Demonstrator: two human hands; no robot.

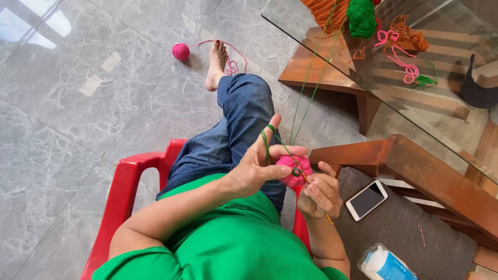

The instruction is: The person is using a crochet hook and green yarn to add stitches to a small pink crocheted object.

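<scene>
A small pink crochet piece (pixel 294 170) is pinched in the left hand (pixel 257 167); a hook (pixel 306 179) is gripped by the right hand (pixel 320 194) at 3 o'clock. Green yarn (pixel 303 98) is being worked in; much remains.

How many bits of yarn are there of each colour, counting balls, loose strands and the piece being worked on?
Pink: 3, the round pink yarn ball on the floor, the pink crochet piece held by the left hand, and the loose pink strand on the glass table.
Green: 1, the green yarn ball.
Orange: 2, the orange yarn bundle and the small orange tangle.
Total: 6
</scene>
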